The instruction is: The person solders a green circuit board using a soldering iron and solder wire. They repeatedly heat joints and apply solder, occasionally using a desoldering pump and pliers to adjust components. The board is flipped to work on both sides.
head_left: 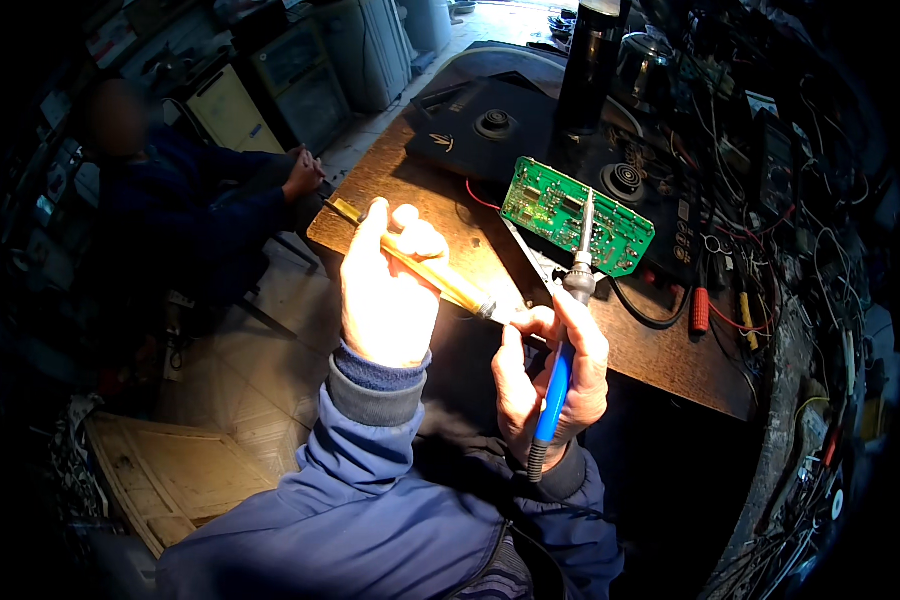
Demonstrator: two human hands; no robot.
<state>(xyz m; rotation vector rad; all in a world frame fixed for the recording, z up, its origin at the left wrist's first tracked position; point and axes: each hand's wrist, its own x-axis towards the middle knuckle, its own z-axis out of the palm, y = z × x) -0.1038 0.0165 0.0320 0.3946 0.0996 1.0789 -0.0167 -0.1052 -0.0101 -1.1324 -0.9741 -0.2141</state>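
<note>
My left hand (395, 290), brightly lit, is closed round a yellow tube-shaped tool that looks like a solder sucker (440, 280). Its dark rod end points up and left, and its other end comes close to my right fingers. In my right hand (550, 375) is a blue-handled soldering iron (557, 390), held upright with its metal tip pointing away from me. Beyond the hands a green circuit board (530, 205) lies tilted, solder side up; the iron's tip overlaps it in view, and I cannot tell whether they touch.
Two dark panels with round coils (470, 125) lie on the wooden table (370, 175), near a black cylinder (592, 70). A red-handled tool (700, 310), a multimeter (775, 150) and tangled wires crowd the right. A person (185, 190) sits at the left, hands clasped.
</note>
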